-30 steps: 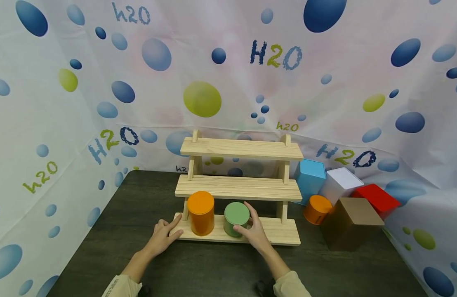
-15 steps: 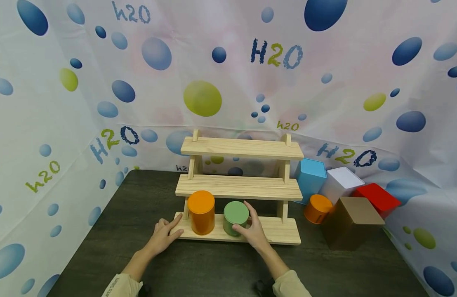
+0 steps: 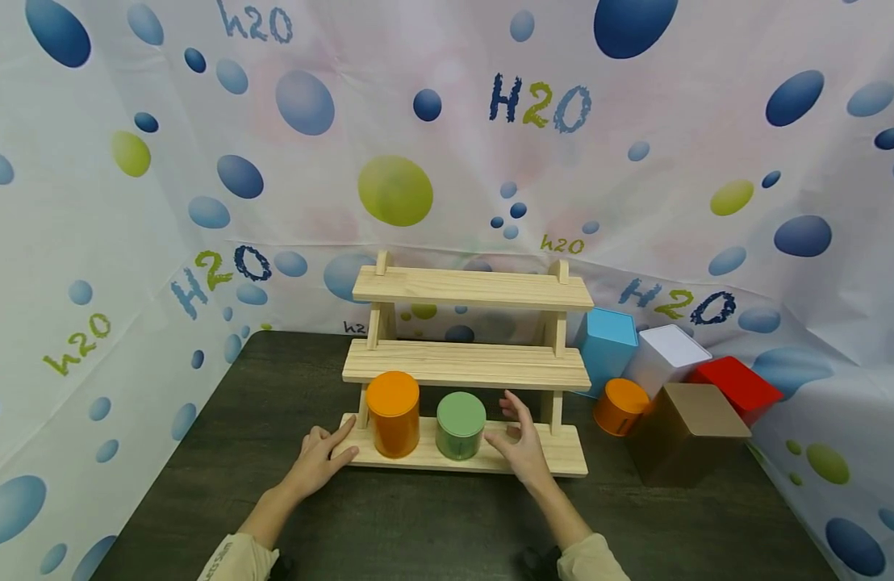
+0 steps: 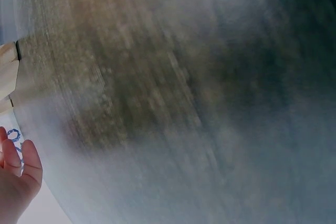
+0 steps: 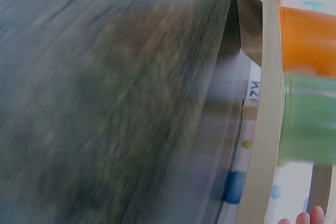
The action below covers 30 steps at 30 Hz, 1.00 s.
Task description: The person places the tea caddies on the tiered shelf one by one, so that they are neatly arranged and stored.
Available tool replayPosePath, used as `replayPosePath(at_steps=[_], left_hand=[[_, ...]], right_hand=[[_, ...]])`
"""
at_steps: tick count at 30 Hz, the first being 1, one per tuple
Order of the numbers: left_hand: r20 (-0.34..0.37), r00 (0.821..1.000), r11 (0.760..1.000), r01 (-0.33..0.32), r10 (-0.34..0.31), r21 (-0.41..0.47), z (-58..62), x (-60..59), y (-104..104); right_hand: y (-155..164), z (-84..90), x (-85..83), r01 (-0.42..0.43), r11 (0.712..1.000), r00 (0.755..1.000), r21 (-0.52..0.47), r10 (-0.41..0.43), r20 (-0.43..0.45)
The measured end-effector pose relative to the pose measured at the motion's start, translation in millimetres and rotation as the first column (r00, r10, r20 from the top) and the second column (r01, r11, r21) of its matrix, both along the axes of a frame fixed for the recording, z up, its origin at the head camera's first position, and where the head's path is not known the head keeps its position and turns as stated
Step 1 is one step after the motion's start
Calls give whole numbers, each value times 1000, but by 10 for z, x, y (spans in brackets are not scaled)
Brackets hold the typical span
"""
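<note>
A three-tier wooden shelf (image 3: 465,364) stands on the dark table. On its bottom board, a tall orange cylinder (image 3: 394,415) is upright at the left. Beside it, slightly apart, stands a shorter green cylinder (image 3: 461,428). My left hand (image 3: 319,463) touches the board's left end, index finger and thumb extended to it. Just right of the green cylinder, my right hand (image 3: 521,449) is held over the board with thumb and fingers apart and nothing between them. The right wrist view catches only its fingertips (image 5: 316,215) at the bottom, below the green cylinder.
Right of the shelf sit a light blue box (image 3: 608,349), a white box (image 3: 668,355), a short orange cylinder (image 3: 622,407), a red box (image 3: 737,389) and a brown box (image 3: 685,440). A dotted curtain (image 3: 476,161) hangs behind the table.
My right hand has let go of the green cylinder and moved to the right, away from it. The cylinder stays in place. My left hand has not moved.
</note>
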<state>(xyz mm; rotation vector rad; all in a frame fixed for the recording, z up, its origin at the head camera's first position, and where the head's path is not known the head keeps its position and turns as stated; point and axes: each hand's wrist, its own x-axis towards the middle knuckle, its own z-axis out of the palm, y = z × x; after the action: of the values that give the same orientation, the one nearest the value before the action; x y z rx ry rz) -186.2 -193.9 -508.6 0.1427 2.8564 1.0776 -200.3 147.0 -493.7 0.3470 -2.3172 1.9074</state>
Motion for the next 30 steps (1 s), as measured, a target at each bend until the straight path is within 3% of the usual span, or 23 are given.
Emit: replayPosePath(at_steps=[10,21,30], left_hand=[[31,1000,1000,-2,3,-11,-8,-12,-16],[20,1000,1000,-1,1,-11,-23,-15,-19],[18,1000,1000,4,-4,-16,-11,-10,-6]], right_hand=[[311,-13,31,127,991,992,28,-127,-13],[662,-53,98,277,960,961,43,-276,-30],[940,-20,76,435,901,900,-6,-434,48]])
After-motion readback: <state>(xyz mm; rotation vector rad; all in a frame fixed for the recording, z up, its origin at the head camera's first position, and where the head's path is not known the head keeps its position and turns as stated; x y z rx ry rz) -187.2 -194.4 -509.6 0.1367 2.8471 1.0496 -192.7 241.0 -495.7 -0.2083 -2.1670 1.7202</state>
